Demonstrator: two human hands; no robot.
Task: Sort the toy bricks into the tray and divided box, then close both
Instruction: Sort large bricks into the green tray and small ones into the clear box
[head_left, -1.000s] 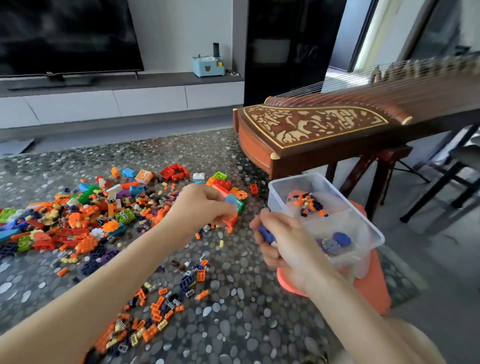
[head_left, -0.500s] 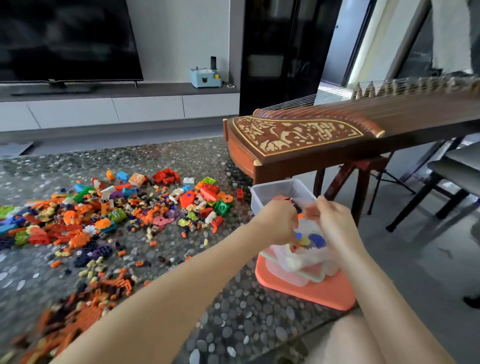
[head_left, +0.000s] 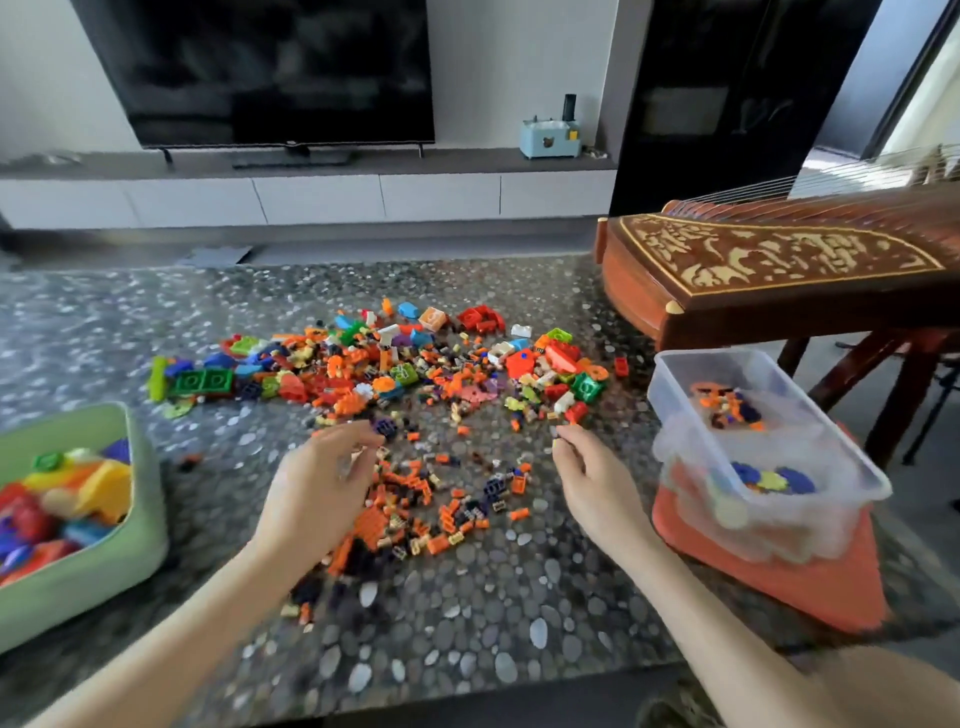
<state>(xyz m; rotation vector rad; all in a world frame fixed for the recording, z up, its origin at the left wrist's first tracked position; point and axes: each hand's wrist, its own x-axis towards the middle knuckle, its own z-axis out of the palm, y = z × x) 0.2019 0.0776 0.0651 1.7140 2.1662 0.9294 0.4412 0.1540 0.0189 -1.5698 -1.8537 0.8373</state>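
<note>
Midway, bricks are hovered over by half-curled left hand and right hand, holds unclear; a fine pinch is likely needed next.

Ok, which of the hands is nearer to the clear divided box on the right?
Right. The right hand hovers just left of the clear divided box, not touching it; the left hand is farther left, over the small orange bricks.
</note>
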